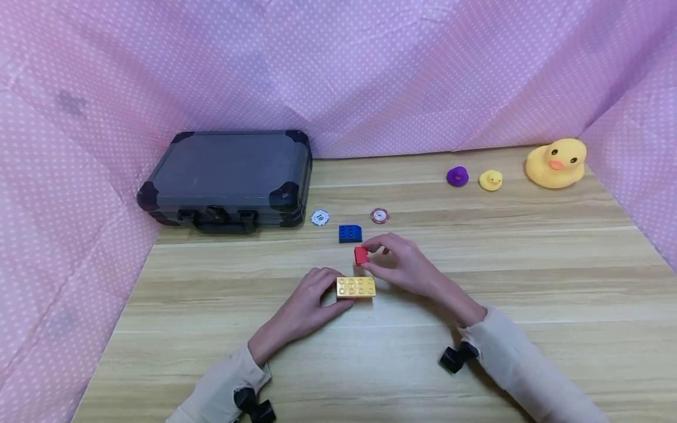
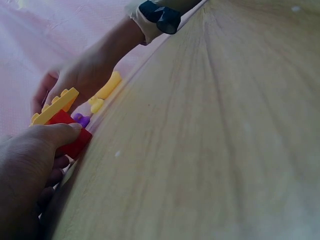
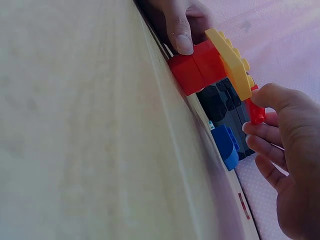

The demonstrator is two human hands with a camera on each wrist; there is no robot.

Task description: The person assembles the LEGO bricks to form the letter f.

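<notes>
My left hand [image 1: 309, 304] grips a stack of building bricks low down, with its thumb on the near side. The lower part is red bricks [image 3: 200, 66], stacked two high; a long yellow brick [image 1: 356, 286] with rows of studs lies across the top and overhangs to the right. Between thumb and fingertips, my right hand [image 1: 404, 265] pinches a small red brick [image 1: 361, 255], raised just beyond the yellow brick. A dark blue brick [image 1: 349, 234] with a rounded end sits on the table a little farther back.
On the wooden table [image 1: 529, 264], a white chip [image 1: 319, 217] and a red chip [image 1: 379, 215] lie behind the blue brick. A dark case [image 1: 233, 170] stands back left. At back right are a purple duck [image 1: 457, 176], a small yellow duck [image 1: 491, 180] and a large one [image 1: 555, 164].
</notes>
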